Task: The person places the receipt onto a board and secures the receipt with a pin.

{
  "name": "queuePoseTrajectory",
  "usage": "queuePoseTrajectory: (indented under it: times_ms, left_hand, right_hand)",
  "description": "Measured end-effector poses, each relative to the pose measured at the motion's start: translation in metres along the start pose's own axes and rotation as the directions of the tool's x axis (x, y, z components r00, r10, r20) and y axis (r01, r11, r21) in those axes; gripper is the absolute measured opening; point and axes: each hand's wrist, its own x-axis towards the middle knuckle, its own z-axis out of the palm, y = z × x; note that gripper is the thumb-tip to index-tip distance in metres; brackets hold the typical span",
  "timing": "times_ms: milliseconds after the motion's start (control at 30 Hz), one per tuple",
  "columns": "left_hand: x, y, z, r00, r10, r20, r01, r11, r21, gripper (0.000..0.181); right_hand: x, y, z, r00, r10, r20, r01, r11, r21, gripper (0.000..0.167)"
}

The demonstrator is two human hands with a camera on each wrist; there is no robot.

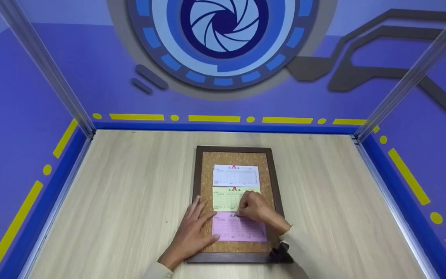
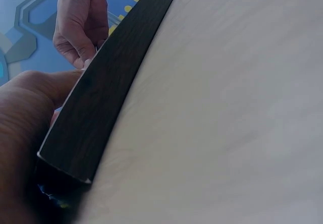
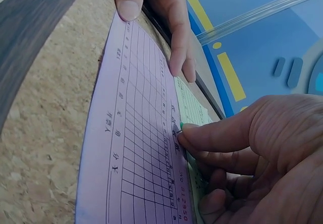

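Observation:
A pink printed slip (image 1: 238, 231) lies low on a framed cork board (image 1: 207, 170). My left hand (image 1: 190, 234) lies over the board's left side, its thumb and a fingertip pressing the slip's left corners. With thumb and fingers, my right hand (image 1: 257, 208) pinches a small green-headed push pin (image 3: 183, 125) at the slip's top edge, as the right wrist view shows. How deep the pin's tip sits is hidden. Directly above are a yellow-green slip (image 1: 222, 200), partly covered by the right hand, and a white slip (image 1: 235, 177).
Red pins hold the tops of the white slip and the yellow-green slip; the upper red pin (image 1: 234, 166) shows plainly. A dark wooden frame (image 1: 234, 149) edges the board. Around it spreads the pale wood table (image 1: 138, 186), bounded by blue panels (image 1: 33, 97) and metal posts.

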Motion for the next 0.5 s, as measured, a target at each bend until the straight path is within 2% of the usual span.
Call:
queuePoseTrajectory:
  times_ms: [167, 500]
  left_hand:
    - [0.0006, 0.0000, 0.0001, 1.000, 0.002, 0.010, -0.002, 1.000, -0.008, 0.070]
    - [0.0008, -0.0010, 0.0006, 0.999, 0.041, -0.028, -0.041, 0.999, 0.009, 0.068]
  right_hand:
    - [-0.0009, -0.0006, 0.0005, 1.000, 0.005, -0.008, -0.005, 1.000, -0.010, 0.025]
    - [-0.0013, -0.0019, 0.0009, 1.000, 0.031, -0.003, -0.031, 0.999, -0.007, 0.023]
